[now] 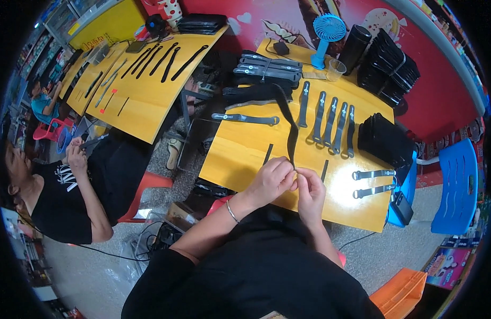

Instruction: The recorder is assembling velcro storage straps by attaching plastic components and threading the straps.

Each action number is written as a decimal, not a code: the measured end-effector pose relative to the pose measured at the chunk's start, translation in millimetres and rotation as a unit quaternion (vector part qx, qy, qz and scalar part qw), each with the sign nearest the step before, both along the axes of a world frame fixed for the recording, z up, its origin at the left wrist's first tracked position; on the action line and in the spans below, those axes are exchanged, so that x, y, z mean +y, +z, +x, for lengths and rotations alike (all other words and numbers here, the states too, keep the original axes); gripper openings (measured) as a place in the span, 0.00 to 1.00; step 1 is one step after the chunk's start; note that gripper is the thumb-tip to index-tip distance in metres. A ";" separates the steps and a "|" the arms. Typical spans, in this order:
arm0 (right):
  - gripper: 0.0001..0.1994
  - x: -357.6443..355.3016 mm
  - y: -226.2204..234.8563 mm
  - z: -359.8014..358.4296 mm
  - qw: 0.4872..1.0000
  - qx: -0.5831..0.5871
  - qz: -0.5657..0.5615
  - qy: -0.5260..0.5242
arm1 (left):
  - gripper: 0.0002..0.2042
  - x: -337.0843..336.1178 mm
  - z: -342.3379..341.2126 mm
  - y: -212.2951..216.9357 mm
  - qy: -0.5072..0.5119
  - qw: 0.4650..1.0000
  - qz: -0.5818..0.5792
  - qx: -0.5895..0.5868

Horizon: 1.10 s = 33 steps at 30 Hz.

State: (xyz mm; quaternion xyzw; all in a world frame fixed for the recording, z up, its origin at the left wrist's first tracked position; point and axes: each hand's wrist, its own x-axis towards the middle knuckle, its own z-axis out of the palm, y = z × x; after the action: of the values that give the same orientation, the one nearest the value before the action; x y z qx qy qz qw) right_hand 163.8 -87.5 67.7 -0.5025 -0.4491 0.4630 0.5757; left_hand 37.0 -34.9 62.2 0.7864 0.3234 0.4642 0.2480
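A long black strap [291, 133] rises from my fingers and curves away over the wooden table [229, 154]. My left hand [273, 179] pinches its near end, and my right hand [310, 195] closes on the same end beside it. The fingertips nearly touch, so the strap's tip is hidden. Past my hands, several grey-black straps with ring ends [330, 122] lie in a row. Another strap [245, 119] lies crosswise at the left, in front of bundled straps [267, 69]. Two short straps [374, 183] rest at the right near a bright glare.
Along the back stand a blue fan [329, 32], a clear cup [336, 69], a black bottle [356, 45] and tied black stacks [388, 69]. A blue chair [458, 186] is at the right. Leftward, a co-worker [70, 191] sits by another strap-covered table [166, 101].
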 end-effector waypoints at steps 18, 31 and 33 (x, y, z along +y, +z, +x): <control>0.07 2.7 20.5 24.3 0.997 0.019 0.058 0.053 | 0.07 -13.1 3.3 8.2 -0.181 0.913 -0.313 -0.188; 0.04 -1.8 29.0 37.4 0.983 0.138 -0.096 -0.079 | 0.08 -2.6 -1.5 26.3 -0.294 0.891 -0.322 -0.126; 0.03 1.3 25.3 42.7 0.994 0.078 -0.034 -0.066 | 0.11 -5.5 -1.2 21.2 -0.241 0.902 -0.304 -0.191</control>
State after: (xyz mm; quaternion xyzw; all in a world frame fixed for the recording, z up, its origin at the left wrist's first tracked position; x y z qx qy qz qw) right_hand 206.5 -86.2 93.0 -0.5131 -0.3522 0.4767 0.6208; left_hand 35.8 -40.3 83.4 0.6230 0.1951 0.4110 0.6363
